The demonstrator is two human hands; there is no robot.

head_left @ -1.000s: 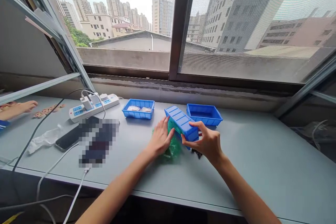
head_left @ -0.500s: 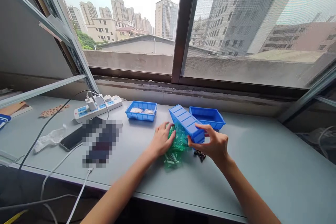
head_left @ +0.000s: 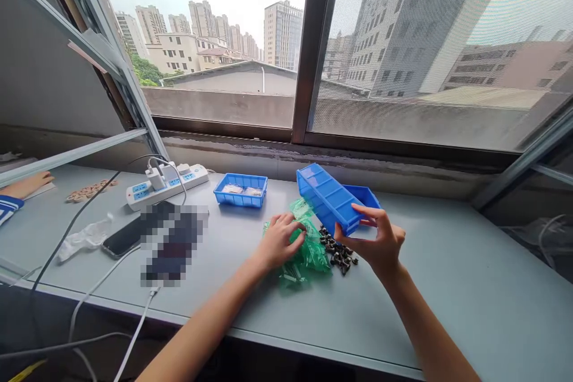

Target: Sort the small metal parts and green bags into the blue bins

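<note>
My right hand (head_left: 380,242) grips one end of a blue plastic bin (head_left: 329,197), thumb below and fingers above. The bin is tipped over, its ribbed underside facing me, in the air above the table. Under and beside it lies a pile of small dark metallic pieces (head_left: 342,256), too small to name. My left hand (head_left: 280,242) rests on green see-through plastic bags (head_left: 311,248), fingers apart and slightly bent. Pale strips show inside the bags. Behind the raised bin, a second blue bin (head_left: 369,196) stands partly hidden.
A blue bin with pale packets (head_left: 240,203) stands near the window sill. Leftward are a power strip (head_left: 192,178), phones (head_left: 120,239), cables, crumpled white plastic (head_left: 85,239) and small tan pieces (head_left: 92,191). Another person's hand (head_left: 33,183) is at the far left.
The tipped bin has moved up and right with my right hand, and more dark pieces show below it. My left hand has shifted slightly right and down on the green bags.
</note>
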